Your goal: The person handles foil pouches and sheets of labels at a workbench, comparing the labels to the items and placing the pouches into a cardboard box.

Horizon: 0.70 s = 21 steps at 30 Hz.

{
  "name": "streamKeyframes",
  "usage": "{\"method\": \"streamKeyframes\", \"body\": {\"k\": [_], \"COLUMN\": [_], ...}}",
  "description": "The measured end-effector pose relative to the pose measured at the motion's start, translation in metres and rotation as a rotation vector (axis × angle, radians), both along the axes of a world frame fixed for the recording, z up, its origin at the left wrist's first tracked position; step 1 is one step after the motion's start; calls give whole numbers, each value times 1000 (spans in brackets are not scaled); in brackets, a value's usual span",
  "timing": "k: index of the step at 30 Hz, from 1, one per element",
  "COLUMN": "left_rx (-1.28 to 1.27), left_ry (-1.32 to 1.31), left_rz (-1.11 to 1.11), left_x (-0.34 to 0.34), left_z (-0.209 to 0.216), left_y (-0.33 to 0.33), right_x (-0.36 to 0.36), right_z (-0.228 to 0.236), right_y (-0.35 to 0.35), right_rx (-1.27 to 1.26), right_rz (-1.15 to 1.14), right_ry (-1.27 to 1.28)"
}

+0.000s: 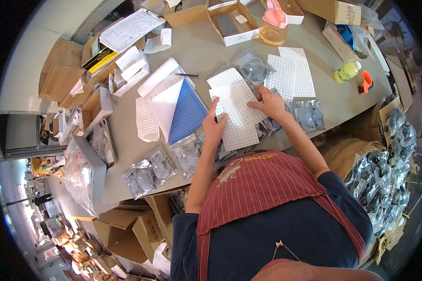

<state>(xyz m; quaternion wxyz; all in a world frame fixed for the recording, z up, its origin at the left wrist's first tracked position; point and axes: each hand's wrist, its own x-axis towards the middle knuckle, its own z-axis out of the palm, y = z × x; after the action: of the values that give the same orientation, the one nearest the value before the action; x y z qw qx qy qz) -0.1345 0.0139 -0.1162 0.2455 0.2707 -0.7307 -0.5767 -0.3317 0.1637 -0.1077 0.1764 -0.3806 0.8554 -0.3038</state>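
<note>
White sheets dotted with rows of small marks (239,122), apparently stickers, overlap in front of me, tilted over the table's near edge. My left hand (214,125) holds their left side, its thumb over the paper and its index finger stretched along the edge. At the opposite side my right hand (271,105) has its thumb on the paper and its fingers bent by the edge. Partly under the sheets lie clear bags with grey round parts; one such bag (252,68) shows beyond them, another (308,115) to the right of my right hand.
More dotted sheets (301,70) lie at the far right. A blue-gridded pad (186,112) with a pen (187,75) is left. Bagged parts (140,179) line the near edge. A jug (273,33), a yellow-green bottle (347,71) and an orange tape ring (365,83) stand farther back.
</note>
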Motion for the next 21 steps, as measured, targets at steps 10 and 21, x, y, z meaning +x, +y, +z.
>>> {"method": "streamKeyframes", "body": {"k": [10,21], "left_rx": [132,140], "left_ry": [131,26], "left_rz": [-3,53], "left_x": [2,4], "left_z": [-5,-12], "left_y": [-1,-3], "right_x": [2,-6], "right_z": [11,-3], "right_y": [-1,9], "right_rx": [67,-60], "right_rz": [-30,-43], "right_ry": [-172,-227]}}
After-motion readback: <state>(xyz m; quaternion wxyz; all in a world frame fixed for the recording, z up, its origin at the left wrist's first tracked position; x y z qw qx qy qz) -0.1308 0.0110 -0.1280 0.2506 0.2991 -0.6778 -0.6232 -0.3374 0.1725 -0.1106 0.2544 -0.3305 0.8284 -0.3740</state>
